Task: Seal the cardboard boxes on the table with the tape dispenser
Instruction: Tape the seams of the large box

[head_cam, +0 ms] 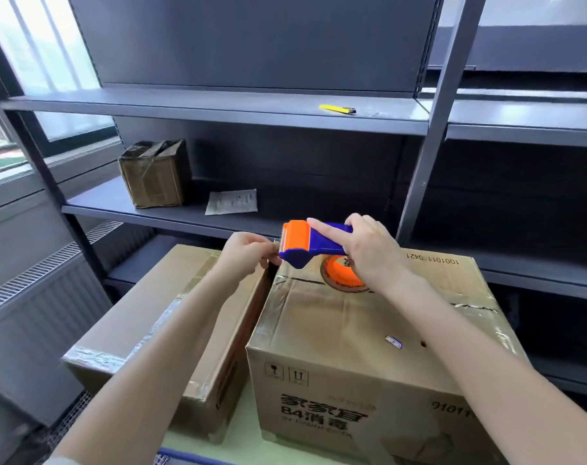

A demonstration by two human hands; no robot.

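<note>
From the head view, your right hand grips the handle of the tape dispenser, with the forefinger laid straight along its top. The dispenser hangs just above the far left corner of the taller box, its toothed mouth pointing left. Your left hand is curled at that mouth, thumb and fingers pinched together on what looks like the tape end. The clear tape itself is hard to make out.

The lower box stands just beside the taller one on the counter, and a glossy strip already runs along its top. The taller box shows tape over its top too, so I cannot tell which seam is unsealed.

You seem to be at the start of a strip, freeing the tape. Next you would need to stick the end firmly over the box edge, then lower the roller onto the cardboard and draw it along the seam with even pressure.
</note>
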